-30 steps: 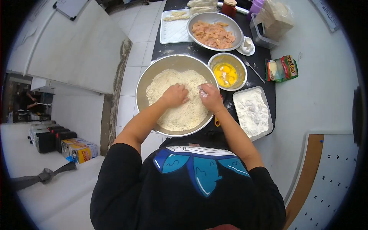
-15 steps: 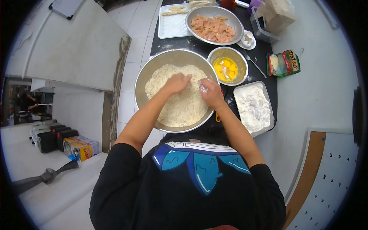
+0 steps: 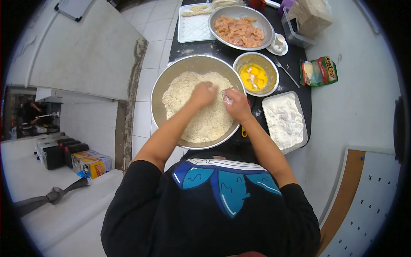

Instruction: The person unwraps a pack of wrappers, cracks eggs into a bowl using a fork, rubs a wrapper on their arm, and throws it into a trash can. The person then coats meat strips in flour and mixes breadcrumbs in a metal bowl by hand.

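Note:
A large metal bowl [image 3: 159, 99] holds a broad bed of pale, speckled breading crumbs [image 3: 201, 124]. Inside it, my left hand [image 3: 204, 94] is over the crumbs, its fingers blurred by motion. My right hand [image 3: 235, 104] is at the bowl's right side with fingers curled in and white, floury coating on the fingertips. Whatever those fingers may hold is hidden. Just beyond my right hand stands a smaller metal bowl [image 3: 274, 68] with egg yolks [image 3: 253, 78]. A rectangular tray [image 3: 305, 128] of white flour [image 3: 284, 122] lies to its near right.
At the back, a metal bowl [image 3: 270, 32] contains raw chicken pieces [image 3: 239, 32], beside a white tray [image 3: 195, 30] with coated strips. A fork [image 3: 287, 72], a plate with eggshells [image 3: 279, 45], a green packet [image 3: 319, 71] and a plastic container [image 3: 295, 36] line the right.
My left hand has moved slightly right and its fingers have become blurred over the crumbs. My right hand keeps nearly the same place and curl.

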`<state>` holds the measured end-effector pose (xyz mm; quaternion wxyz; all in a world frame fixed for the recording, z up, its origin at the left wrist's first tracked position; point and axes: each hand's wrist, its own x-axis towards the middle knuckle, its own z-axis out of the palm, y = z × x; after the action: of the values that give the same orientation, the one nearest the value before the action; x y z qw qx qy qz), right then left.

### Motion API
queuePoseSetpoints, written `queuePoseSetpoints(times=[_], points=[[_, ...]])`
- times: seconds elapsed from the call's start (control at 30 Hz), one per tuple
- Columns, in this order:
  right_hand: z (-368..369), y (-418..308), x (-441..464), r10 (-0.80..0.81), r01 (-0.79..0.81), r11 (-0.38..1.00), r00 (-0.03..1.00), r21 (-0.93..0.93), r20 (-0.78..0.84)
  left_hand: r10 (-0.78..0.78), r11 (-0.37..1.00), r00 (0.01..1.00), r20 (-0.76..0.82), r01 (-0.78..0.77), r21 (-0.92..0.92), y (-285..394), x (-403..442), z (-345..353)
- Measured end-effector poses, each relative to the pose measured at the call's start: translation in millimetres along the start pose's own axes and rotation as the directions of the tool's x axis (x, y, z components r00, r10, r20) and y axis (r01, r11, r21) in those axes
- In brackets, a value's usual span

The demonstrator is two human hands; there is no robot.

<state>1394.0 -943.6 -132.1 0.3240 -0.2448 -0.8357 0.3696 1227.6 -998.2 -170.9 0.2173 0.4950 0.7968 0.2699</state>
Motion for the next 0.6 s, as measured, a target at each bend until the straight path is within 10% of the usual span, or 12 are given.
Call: queuePoseSetpoints(times=[0.17, 0.6], points=[[1, 3, 0, -0.006, 0.006, 1.0, 1.0, -0.007, 0.001, 0.246, 0.888, 0.961, -0.129, -0.17, 0.427, 20, -18, 20], [-4, 7, 3, -0.059, 0.06, 0.997, 0.998, 0.057, -0.022, 0.209, 0.94, 0.962, 0.175, -0.247, 0.235, 10, -15, -10]])
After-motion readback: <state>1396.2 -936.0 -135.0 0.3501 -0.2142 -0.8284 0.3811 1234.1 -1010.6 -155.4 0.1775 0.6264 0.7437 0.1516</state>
